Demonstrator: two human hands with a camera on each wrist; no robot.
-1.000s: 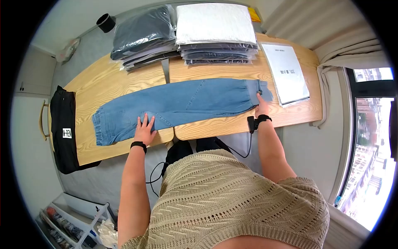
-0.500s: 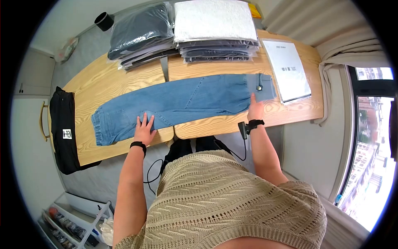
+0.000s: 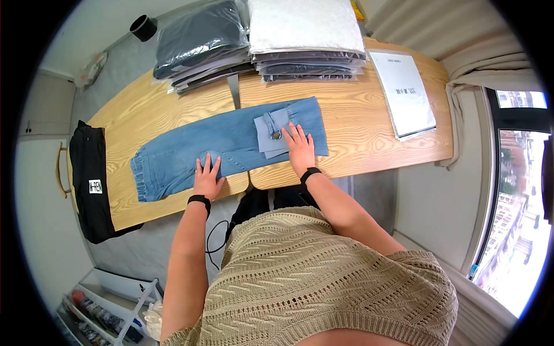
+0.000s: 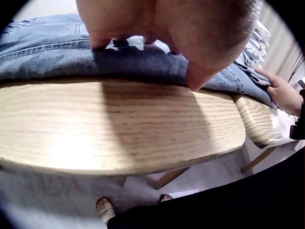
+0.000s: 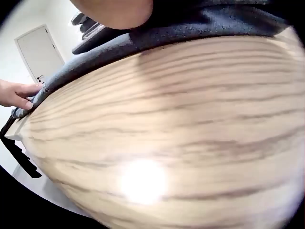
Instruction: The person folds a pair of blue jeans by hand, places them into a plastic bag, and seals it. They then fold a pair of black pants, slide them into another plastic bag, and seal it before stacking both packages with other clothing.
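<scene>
The jeans (image 3: 190, 144) lie lengthwise on the tabletop (image 3: 375, 109), waistband at the person's left, the pale cuffs (image 3: 264, 145) turned back over the legs. The left hand (image 3: 208, 179) rests on the jeans near their middle, fingers spread and gripping nothing. The right hand (image 3: 302, 155) is open too, its fingertips touching the jeans beside the cuffs and button (image 3: 276, 135). Beyond the jeans are wrapped stacks (image 3: 199, 37) (image 3: 306, 29); past their waistband hangs a black garment (image 3: 88, 173), and past their folded end lies a white packet (image 3: 405, 92).

The denim looks soft, limp and fairly light, with little risk of breaking; its layers could slide apart, so a broad, flat hold at the folded end, taking all layers, seems best.

The head view shows the turned-back cuffs whole; the left wrist view adds a sandal (image 4: 106, 209) beneath the tabletop, and the right wrist view a door (image 5: 40, 53).
</scene>
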